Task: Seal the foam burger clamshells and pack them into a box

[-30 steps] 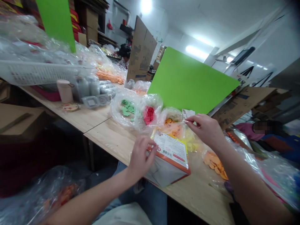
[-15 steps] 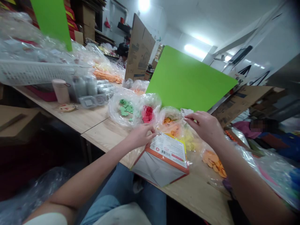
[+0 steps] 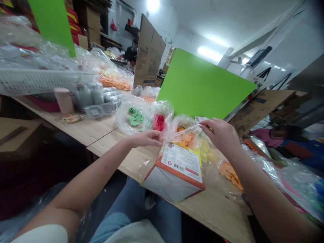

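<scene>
A printed cardboard box (image 3: 182,165), white and orange with a barcode, lies tilted near the table's front edge, with loose clear film of a plastic bag (image 3: 146,165) about it. At the far left corner of the box, my left hand (image 3: 147,138) is closed, its fingertips on the bag's edge. My right hand (image 3: 219,132) is raised over the far right side, thumb and fingers pinching a thin whitish plastic strip (image 3: 187,128). That strip stretches taut towards the left hand; its far end is hard to make out.
Behind the box stand open plastic bags of green foam pieces (image 3: 136,118), red pieces (image 3: 159,122) and orange pieces (image 3: 187,139). More orange pieces (image 3: 231,173) lie at right. A green board (image 3: 205,86) rises behind. At left are a pink cup (image 3: 64,101) and a white basket (image 3: 45,81).
My left hand has shifted slightly left and up from the box. The whitish strip now shows stretched between the hands. The right hand has barely moved.
</scene>
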